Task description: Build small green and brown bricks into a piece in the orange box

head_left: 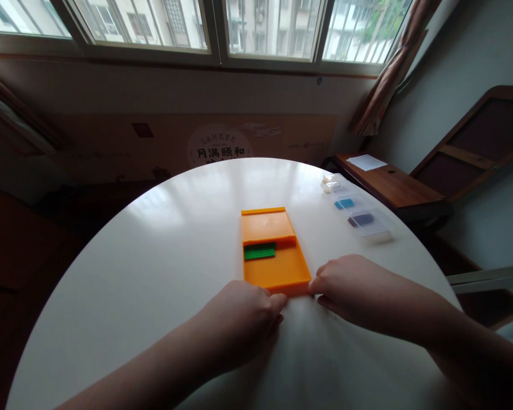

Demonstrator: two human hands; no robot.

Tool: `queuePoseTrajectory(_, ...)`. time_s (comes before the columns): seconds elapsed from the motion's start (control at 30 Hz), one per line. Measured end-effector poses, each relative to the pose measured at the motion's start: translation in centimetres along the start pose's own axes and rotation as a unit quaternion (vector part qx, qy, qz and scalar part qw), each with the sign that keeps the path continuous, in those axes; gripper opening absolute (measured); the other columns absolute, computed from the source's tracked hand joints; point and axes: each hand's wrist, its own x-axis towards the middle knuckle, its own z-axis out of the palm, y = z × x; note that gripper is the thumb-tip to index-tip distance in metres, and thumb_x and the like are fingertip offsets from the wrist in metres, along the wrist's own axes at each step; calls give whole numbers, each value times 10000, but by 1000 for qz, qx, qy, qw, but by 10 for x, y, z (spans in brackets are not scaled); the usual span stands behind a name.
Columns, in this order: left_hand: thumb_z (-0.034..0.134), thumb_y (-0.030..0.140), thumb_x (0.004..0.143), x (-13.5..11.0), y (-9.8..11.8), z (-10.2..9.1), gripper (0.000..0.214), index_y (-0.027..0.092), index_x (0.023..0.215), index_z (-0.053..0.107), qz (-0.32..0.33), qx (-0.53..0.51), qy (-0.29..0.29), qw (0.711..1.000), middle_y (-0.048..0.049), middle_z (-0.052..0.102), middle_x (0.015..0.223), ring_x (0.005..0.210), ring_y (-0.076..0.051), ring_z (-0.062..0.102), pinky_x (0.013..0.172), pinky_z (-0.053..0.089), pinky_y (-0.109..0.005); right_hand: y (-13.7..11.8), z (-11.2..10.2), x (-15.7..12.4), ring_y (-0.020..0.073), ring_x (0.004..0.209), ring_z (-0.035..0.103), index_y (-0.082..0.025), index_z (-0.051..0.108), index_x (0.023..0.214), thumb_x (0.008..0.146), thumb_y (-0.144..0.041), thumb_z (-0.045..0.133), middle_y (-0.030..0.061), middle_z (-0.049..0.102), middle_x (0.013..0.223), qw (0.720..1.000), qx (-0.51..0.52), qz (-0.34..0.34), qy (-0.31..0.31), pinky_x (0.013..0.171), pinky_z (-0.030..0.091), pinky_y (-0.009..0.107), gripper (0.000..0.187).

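An open orange plastic box (277, 275) with its lid (267, 225) folded flat behind it lies on the white round table. Inside the box, against the far left corner, is a small green studded baseplate (259, 251). My left hand (250, 310) is closed at the near left of the box, its fingers curled against the front wall. At the near right corner, my right hand (344, 285) has its fingers drawn together on the box edge. Both thumbs are partly hidden, and the fingertips look slightly blurred.
To the right on the white table (162, 250) stands a row of clear plastic containers (354, 209) holding blue, dark and pale pieces. Beyond the table's right edge is a wooden chair (397, 182) with a white paper (366, 163) on it. Windows line the far wall.
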Motion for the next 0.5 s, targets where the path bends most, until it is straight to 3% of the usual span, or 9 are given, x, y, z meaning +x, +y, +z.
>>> queuePoseTrajectory(0.1, 450, 224, 891, -1, 0, 0, 218, 197, 709, 567, 41, 8, 1, 999, -15, 666, 658, 518, -159, 593, 461, 322, -256, -1, 0, 3, 141, 597, 585, -213, 704, 723, 803, -139, 535, 25, 669, 694, 1000, 4, -23, -9, 546, 306, 261, 201)
queuePoseTrajectory(0.23, 468, 224, 892, -3, -3, -2, 217, 198, 716, 592, 77, 17, 14, 997, -11, 646, 628, 515, -152, 585, 464, 313, -259, -1, -2, 6, 138, 585, 571, -207, 688, 703, 792, -133, 533, 27, 659, 678, 1000, -6, -9, 1, 534, 294, 258, 194)
queuePoseTrajectory(0.5, 436, 261, 927, -7, -30, -11, 242, 228, 893, 673, 4, -13, 146, 989, -32, 671, 705, 591, -139, 613, 570, 423, -241, -2, 0, 10, 130, 557, 553, -196, 670, 641, 785, -147, 561, 29, 650, 636, 1000, -15, -3, 1, 521, 277, 262, 187)
